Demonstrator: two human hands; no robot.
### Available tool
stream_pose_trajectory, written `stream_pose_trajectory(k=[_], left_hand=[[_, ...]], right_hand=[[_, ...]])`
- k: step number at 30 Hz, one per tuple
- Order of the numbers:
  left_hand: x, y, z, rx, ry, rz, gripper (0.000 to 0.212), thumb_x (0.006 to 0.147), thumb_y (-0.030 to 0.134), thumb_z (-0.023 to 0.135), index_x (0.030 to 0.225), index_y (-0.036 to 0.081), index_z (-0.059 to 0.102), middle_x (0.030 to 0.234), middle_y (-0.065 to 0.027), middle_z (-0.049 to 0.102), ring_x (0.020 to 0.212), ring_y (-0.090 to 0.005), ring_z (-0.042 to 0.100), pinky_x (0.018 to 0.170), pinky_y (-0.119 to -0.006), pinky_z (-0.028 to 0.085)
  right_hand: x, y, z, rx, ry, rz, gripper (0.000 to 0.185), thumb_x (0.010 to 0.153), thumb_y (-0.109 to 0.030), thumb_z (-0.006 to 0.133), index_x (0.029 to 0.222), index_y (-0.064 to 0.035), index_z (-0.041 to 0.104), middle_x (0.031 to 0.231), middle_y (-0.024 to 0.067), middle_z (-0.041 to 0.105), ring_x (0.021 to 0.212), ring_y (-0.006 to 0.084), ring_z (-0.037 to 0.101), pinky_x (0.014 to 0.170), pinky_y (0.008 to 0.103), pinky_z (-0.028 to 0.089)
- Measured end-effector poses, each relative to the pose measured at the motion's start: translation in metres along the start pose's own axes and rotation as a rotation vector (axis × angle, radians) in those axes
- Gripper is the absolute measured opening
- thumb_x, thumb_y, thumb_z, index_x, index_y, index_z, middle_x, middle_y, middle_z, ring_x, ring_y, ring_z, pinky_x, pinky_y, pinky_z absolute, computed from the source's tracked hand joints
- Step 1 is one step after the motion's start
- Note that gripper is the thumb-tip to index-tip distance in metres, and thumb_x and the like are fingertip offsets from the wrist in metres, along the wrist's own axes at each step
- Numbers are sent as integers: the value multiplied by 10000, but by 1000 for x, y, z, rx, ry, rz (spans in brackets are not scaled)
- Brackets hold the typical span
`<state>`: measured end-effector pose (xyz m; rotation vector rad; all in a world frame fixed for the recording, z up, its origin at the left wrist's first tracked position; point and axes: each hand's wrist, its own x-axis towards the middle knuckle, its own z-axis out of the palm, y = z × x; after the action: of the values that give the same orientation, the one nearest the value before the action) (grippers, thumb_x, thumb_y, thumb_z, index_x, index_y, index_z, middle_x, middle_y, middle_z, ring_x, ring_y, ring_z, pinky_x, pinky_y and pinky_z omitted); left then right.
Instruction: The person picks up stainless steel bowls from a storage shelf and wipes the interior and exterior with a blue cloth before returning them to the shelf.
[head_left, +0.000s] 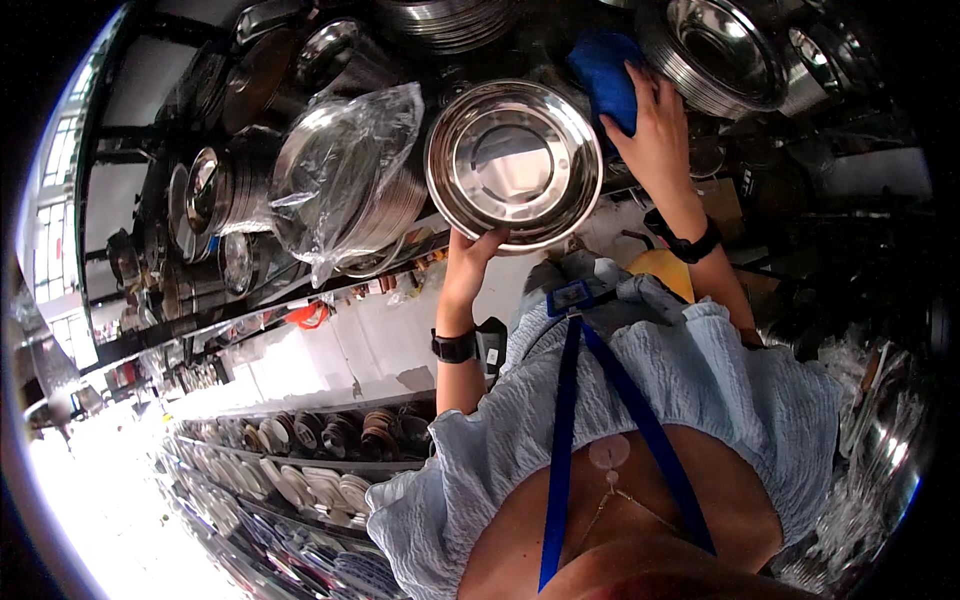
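My left hand (472, 266) grips the near rim of a shiny stainless steel basin (514, 161), thumb over the edge and fingers hidden beneath. The basin's inside faces up, with reflections across its flat bottom. Right of it, my right hand (652, 124) lies with spread fingers on a bundled blue cloth (607, 79), thumb and fingers around its edge. Some of the cloth is hidden under that hand. Black bands circle both my wrists.
To the left, a stack of metal dishes (390, 206) sits partly under clear plastic wrap (315, 180). Stacked steel basins (720, 56) stand at the upper right, and more stacked metalware (450, 22) is at the top. Lower shelves hold plates (315, 487). A yellow object (664, 271) is beside my body.
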<state>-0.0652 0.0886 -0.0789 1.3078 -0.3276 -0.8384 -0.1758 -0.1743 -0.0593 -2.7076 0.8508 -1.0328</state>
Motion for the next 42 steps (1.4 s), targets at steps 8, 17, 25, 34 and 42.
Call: stream_pose_trajectory(k=[8, 17, 25, 34, 42], left_hand=[[33, -1, 13, 58, -107, -77, 294, 887, 55, 498, 1176, 3, 492, 1090, -110, 600, 922, -214, 620, 710, -325, 539], [42, -1, 13, -170, -178, -49, 468, 894, 28, 451, 1348, 33, 342, 1291, -175, 489, 1125, -346, 547, 863, -531, 538], [50, 7, 31, -209, -202, 48, 576, 866, -42, 435, 1378, 69, 197, 1216, -159, 506, 1069, -314, 577, 821, -438, 571], [60, 16, 28, -147, -375, -76, 486, 895, -3, 464, 1357, 41, 317, 1254, -170, 496, 1076, -326, 579, 843, -507, 558], [64, -13, 17, -342, -190, -107, 754, 673, -182, 512, 1353, 62, 297, 1239, -171, 496, 1048, -327, 585, 855, -484, 547]], right_hand=[[-2, 7, 3, -41, -159, 153, 766, 708, -151, 727, 1389, -262, 394, 1255, 181, 454, 999, 420, 520, 868, 486, 479], [6, -50, -37, 196, -126, -160, 713, 732, -293, 736, 1373, -266, 426, 1329, 160, 413, 1176, 387, 429, 961, 576, 358], [1, -53, 20, 34, -315, -126, 839, 693, -309, 771, 1413, -332, 341, 1404, 187, 341, 1181, 450, 446, 938, 525, 437], [12, -90, 19, 513, -284, -219, 641, 696, -197, 712, 1302, -245, 508, 1284, 178, 476, 1110, 386, 533, 949, 444, 453], [22, -63, -20, 545, -696, -400, 514, 666, -130, 708, 1168, -206, 628, 1264, 92, 508, 1100, 314, 554, 941, 404, 473]])
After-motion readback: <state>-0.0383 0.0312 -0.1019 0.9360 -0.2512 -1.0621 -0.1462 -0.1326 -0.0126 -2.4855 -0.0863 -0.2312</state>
